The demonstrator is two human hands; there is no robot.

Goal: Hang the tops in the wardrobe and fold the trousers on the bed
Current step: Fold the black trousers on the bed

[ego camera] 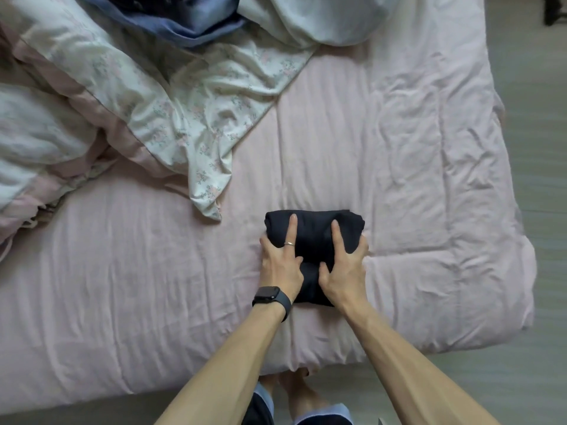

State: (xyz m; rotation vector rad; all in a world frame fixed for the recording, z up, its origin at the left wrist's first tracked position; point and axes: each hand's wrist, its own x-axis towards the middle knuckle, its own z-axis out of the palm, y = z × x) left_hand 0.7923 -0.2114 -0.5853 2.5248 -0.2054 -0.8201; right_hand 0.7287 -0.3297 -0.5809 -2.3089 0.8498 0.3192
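Condition at inspection: a dark bundle, taken to be the folded trousers [316,237], lies on the pink bed [414,148] near its foot edge, directly in front of the person. The cloth is too dark to make out seams or a waistband, so the garment type is probably, not certainly, trousers.

Hands: both are on the bundle. The left hand [280,262], wearing a watch [270,297] and a ring [289,243], lays one finger straight along the top while the outer fingers curl round the left edge and the thumb digs into the crease. The right hand [343,268] mirrors this on the right edge. Both grip the bundle rather than rest flat on it.

Surroundings: a floral duvet [184,118] is rumpled over the upper left of the bed, its corner ending just short of the bundle. A blue garment [190,29] lies heaped at the far end.

Risks:
- The fold looks thick and rounded; released without a firm press, it could spring open.
- The bedding is soft and creased; uneven pressure could skew the layers.
- The bundle sits near the bed's edge; a pull toward the person could slide it off.
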